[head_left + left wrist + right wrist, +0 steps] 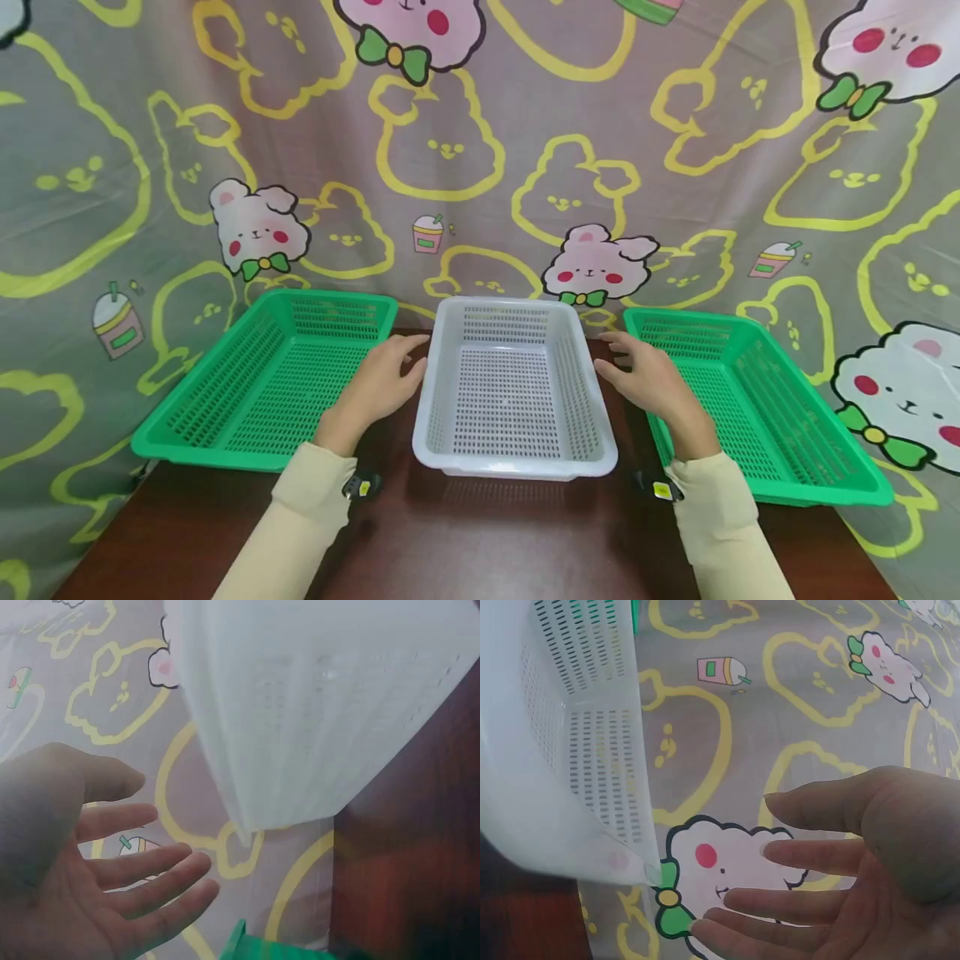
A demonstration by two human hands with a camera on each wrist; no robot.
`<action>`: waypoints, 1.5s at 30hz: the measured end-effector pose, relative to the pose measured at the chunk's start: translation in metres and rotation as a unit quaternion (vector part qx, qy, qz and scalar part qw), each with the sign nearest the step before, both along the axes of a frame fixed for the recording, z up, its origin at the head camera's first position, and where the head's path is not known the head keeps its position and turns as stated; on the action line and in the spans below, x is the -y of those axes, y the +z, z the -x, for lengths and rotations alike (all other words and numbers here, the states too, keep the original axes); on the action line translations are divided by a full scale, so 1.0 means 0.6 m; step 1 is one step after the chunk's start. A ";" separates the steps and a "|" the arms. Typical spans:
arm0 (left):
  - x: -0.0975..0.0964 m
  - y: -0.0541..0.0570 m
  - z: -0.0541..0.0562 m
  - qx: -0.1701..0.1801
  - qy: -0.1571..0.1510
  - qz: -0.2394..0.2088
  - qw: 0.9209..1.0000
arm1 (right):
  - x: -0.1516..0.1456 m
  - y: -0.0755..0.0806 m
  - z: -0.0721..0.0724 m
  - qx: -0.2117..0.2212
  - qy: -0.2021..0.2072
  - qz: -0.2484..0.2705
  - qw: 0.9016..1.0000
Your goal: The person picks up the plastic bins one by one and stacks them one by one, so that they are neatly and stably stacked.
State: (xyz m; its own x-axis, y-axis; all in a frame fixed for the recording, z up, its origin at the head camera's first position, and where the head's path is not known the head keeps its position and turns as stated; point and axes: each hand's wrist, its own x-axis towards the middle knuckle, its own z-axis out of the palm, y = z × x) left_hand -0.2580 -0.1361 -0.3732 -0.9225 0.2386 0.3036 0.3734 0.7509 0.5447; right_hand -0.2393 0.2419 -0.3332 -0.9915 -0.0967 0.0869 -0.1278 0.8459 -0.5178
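Observation:
A white perforated plastic basket point(506, 468) stands on the dark brown table between my two hands, with nothing inside it. My left hand point(384, 377) hovers at its left side, fingers extended and apart from the rim. On the other side, my right hand point(642, 372) has its fingers spread close to the right rim. Both wrist views show a gap between each hand and the white basket point(300, 712). Neither hand holds anything.
A green basket point(202, 457) sits to the left, and another green basket point(825, 493) to the right, both angled outward. Behind them hangs a grey curtain point(480, 225) with cartoon bears. The brown table point(495, 542) extends toward me.

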 end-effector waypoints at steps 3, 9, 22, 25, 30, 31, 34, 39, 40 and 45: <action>-0.006 -0.012 -0.004 0.017 -0.003 -0.016 1.000 | 0.003 -0.011 0.001 0.004 -0.003 0.010 1.000; -0.003 -0.033 -0.013 0.040 0.008 -0.035 0.999 | 0.008 -0.033 0.002 0.013 -0.007 0.021 1.000; -0.005 -0.055 -0.012 0.084 0.004 -0.086 0.993 | 0.010 -0.066 0.007 0.061 -0.020 0.054 0.996; -0.005 -0.058 -0.011 0.095 0.002 -0.105 0.990 | 0.009 -0.073 0.009 0.069 -0.020 0.062 0.995; -0.005 -0.063 -0.013 0.102 0.002 -0.112 0.989 | 0.009 -0.081 0.011 0.072 -0.020 0.077 0.994; -0.005 -0.063 -0.014 0.105 0.002 -0.112 0.988 | 0.010 -0.082 0.010 0.072 -0.021 0.079 0.994; -0.005 -0.064 -0.017 0.116 0.002 -0.115 0.987 | 0.011 -0.085 0.010 0.071 -0.023 0.081 0.994; -0.008 -0.062 -0.015 0.117 -0.003 -0.123 0.985 | 0.011 -0.087 0.011 0.056 -0.019 0.075 0.995; -0.009 -0.061 -0.015 0.118 -0.004 -0.124 0.985 | 0.011 -0.086 0.012 0.054 -0.017 0.072 0.996; -0.010 -0.056 -0.013 0.123 -0.010 -0.125 0.985 | 0.012 -0.084 0.013 0.044 -0.019 0.058 0.997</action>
